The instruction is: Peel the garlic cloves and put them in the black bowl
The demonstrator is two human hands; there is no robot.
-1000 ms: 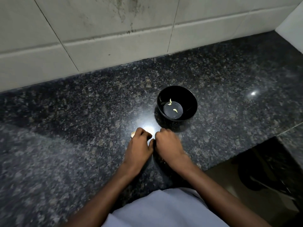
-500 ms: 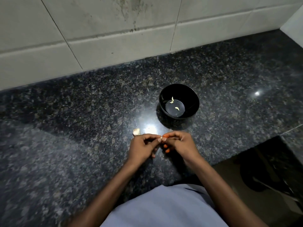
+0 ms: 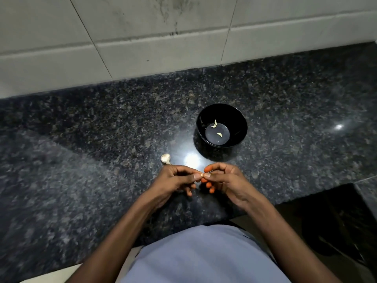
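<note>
Pinching a single garlic clove [image 3: 202, 175] between the thumb tips of both hands, we hold it just above the granite countertop [image 3: 81, 160], close to our body and in front of the black bowl [image 3: 222, 126] — a spot that keeps the work under our eyes and leaves only a short reach to drop the clove in once the skin is off. Our left hand [image 3: 173, 181] curls its thumb and forefinger onto the clove from the left, and our right hand [image 3: 226, 180] does the same from the right, the remaining fingers of both loosely folded beneath; we judge the two-sided grip lets one hand steady the clove while the other's nail works at the skin. Only a pale sliver of the clove shows between the thumbnails, so its long axis is hard to read — it seems to run roughly left to right, from one thumb to the other, but which end is the tip we cannot tell. Three peeled cloves [image 3: 219, 134] lie on the bowl's floor, two touching near the far side and one apart nearer us, each a small curved crescent. The rest of the garlic bulb [image 3: 165, 158] rests on the counter just beyond our left hand, to the left of the bowl and apart from it, within easy reach for breaking off another clove.
</note>
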